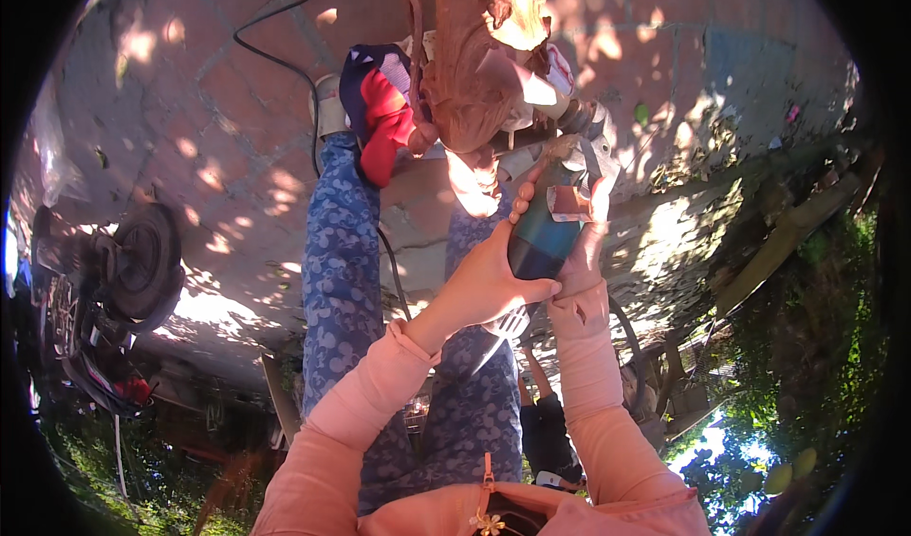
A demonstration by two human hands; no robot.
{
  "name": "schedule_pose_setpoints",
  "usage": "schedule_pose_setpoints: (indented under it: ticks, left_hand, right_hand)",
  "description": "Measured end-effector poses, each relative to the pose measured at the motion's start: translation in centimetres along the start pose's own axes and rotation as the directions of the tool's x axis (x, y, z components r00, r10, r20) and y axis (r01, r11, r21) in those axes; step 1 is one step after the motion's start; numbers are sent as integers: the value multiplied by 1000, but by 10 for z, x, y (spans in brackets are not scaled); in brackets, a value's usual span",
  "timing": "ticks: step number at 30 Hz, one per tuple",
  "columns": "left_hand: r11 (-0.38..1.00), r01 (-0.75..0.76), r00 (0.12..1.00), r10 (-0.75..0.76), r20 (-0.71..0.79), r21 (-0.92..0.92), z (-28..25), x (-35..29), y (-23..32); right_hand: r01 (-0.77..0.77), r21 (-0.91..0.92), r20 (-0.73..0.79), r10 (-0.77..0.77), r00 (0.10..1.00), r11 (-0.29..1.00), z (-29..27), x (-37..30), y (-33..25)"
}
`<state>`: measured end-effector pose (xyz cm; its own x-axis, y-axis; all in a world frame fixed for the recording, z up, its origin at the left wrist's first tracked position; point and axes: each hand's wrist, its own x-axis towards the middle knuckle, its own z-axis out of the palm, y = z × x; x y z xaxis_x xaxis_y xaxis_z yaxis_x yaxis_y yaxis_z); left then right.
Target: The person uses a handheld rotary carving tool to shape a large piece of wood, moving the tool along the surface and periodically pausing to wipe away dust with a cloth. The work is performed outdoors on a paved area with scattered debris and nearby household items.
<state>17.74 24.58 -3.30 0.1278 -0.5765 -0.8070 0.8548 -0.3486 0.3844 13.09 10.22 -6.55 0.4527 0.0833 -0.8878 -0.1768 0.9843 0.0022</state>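
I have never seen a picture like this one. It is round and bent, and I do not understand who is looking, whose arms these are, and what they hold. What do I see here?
The camera sits on a person's head and looks down, so the curved edges come from its wide lens. The two arms in pink sleeves rising from the bottom belong to that person. The left hand and the right hand both grip a teal-bodied power tool, apparently an angle grinder, pointed at a reddish-brown piece of wood. A foot in a red and dark sock rests against the wood. The legs wear blue patterned trousers. Below is red paved ground, crossed by a black cable. At the left lies dark wheeled equipment.
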Motion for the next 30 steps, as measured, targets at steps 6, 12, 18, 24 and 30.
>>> schedule_pose_setpoints:
  ticks: [6,12,18,24,30]
  left_hand:
    - [998,9,989,1,-145,69,23,-1,-15]
    - [953,199,973,-164,-163,228,18,17,15]
    - [973,116,969,-66,-238,202,30,5,-21]
    - [948,177,968,-119,-222,265,25,24,7]
    - [942,177,954,-93,-286,284,34,11,-24]
  right_hand:
    - [-99,22,56,98,994,995,-14,2,-3]
    - [-114,128,168,92,982,985,-21,23,-9]
    - [-163,99,166,145,975,982,-42,13,5]
    - [-138,137,206,108,973,981,-34,30,-10]
    - [-175,169,220,136,966,970,-56,20,10]
